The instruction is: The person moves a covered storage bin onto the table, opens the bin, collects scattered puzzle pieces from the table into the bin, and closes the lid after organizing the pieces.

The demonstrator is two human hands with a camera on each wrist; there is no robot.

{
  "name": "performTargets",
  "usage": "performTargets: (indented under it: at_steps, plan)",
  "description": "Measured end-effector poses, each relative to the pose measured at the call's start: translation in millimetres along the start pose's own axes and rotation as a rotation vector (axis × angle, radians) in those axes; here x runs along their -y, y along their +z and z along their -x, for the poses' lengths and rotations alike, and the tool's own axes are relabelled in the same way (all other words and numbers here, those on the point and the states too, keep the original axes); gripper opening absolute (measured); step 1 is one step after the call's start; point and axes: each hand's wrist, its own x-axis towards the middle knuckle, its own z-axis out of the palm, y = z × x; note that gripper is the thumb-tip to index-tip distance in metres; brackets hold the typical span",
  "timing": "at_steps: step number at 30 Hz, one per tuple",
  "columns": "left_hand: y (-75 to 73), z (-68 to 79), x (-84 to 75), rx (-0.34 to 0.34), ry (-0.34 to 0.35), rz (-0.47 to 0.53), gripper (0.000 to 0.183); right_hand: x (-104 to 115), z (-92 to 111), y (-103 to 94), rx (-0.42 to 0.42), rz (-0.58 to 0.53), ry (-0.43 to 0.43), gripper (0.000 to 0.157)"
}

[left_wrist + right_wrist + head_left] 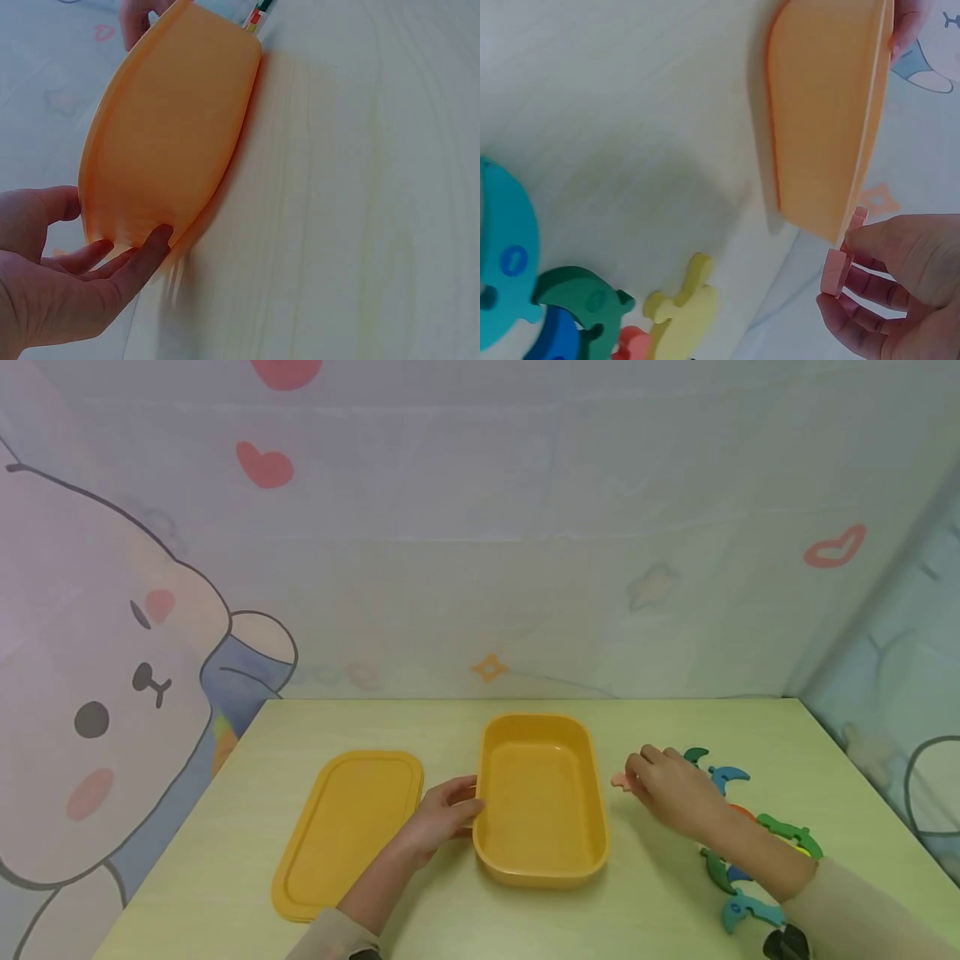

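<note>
A deep yellow plastic box (540, 860) stands on the table with nothing inside. My left hand (444, 814) is at its left side; in the left wrist view the fingertips (156, 238) touch the outer wall and the thumb meets the rim. To the right of the box, my right hand (675, 789) pinches a small pink toy piece (621, 782) between thumb and fingers. The right wrist view shows this pink piece (835, 271) partly covered by the hand, near the box's end. Its full shape is hidden.
A flat yellow lid (348, 835) lies left of the box. Several coloured toy pieces, some animal-shaped, lie on the right: a blue one (727, 777), a green one (789, 832), a teal one (752, 910). A yellow piece (682, 315) shows in the right wrist view. A printed cloth (450, 568) hangs behind the table.
</note>
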Motion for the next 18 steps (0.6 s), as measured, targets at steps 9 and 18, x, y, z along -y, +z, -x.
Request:
performTargets:
  at_steps: [9, 18]
  plan:
    - [-0.2, -1.9, -0.1, -0.011, -0.012, -0.008, 0.053, 6, -18, -10.8, 0.051, -0.014, -0.035, 0.015]
    - [-1.1, -1.1, -0.6, -0.003, -0.009, -0.007, 0.052, 19, -34, -11.9, 0.112, -0.059, -0.023, 0.015]
